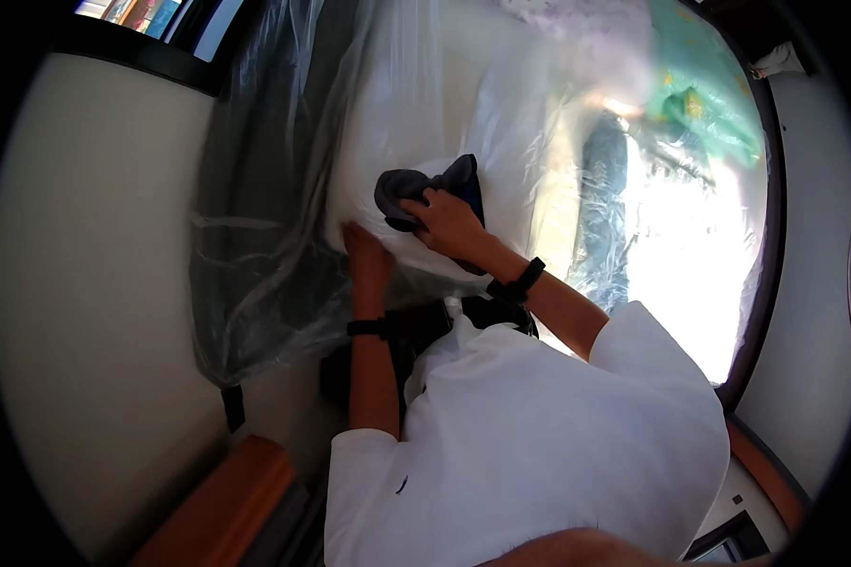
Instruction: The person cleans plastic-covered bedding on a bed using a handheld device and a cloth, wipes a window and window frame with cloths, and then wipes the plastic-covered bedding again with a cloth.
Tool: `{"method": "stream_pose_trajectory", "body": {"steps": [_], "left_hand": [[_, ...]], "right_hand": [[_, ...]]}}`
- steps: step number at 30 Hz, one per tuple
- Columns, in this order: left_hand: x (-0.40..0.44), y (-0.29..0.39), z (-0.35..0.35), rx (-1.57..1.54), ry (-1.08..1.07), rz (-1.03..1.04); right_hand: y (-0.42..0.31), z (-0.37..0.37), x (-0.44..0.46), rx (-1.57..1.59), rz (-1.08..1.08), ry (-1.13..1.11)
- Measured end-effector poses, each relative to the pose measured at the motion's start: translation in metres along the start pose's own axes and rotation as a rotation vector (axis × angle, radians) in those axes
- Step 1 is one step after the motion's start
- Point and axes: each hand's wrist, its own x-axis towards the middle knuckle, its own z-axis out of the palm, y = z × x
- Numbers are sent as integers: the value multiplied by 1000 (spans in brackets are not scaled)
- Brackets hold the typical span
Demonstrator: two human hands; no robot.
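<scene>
My right hand (452, 227) is closed on a dark grey-blue cloth (402, 189), bunched up, with one corner sticking up beyond my fingers. The cloth lies on top of a large white bundle (388, 123) that looks wrapped in clear plastic. At the near left corner of that bundle is my left hand (367, 253), touching its edge. Shadow and the bundle hide the left fingers, so their grip does not show. A black band circles each of my wrists.
Clear plastic sheeting (255, 255) hangs over a dark surface on the left, beside a pale wall (104, 236). Brightly lit plastic-covered items (600, 198) lie to the right, with green fabric (700, 113) behind. A brown wooden piece (217, 501) stands at the lower left.
</scene>
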Motion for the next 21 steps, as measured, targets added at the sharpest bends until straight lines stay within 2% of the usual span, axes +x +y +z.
{"method": "stream_pose_trajectory", "body": {"steps": [2,4,5,7,8,10,11,12,13,14,16,17,19,20,21], "left_hand": [[-6,-6,9,-1,18,-6],[-6,-30,26,-131,189,15],[-5,-29,4,-157,215,18],[-17,-13,-71,-548,72,-141],[-22,-1,-85,-577,94,-139],[-27,23,-104,-447,496,42],[-31,43,-112,-574,543,139],[-33,67,-120,-680,592,251],[-37,87,-120,-799,451,298],[-41,102,-115,-909,293,340],[-31,105,-82,-756,351,602],[-29,101,-72,-754,347,618],[-23,98,-59,-1141,156,409],[-23,93,-60,-1156,171,422],[-25,82,-63,-1303,45,275]], "right_hand": [[-7,-5,-12,17,52,0],[-21,-11,-25,15,175,-79],[-24,-12,-31,-17,158,-74],[-27,-1,-50,166,170,-70],[-26,7,-62,136,150,-75],[-23,18,-80,359,110,-105],[-33,16,-94,348,92,-110],[-42,14,-103,270,36,-261],[-47,12,-98,184,-31,-392],[-50,10,-93,186,-56,-365],[-57,7,-103,229,-292,-157],[-68,-8,-105,223,-288,-143],[-93,-56,-105,374,41,-246],[-89,-61,-111,350,34,-245],[-83,-64,-115,270,-33,-63]]}}
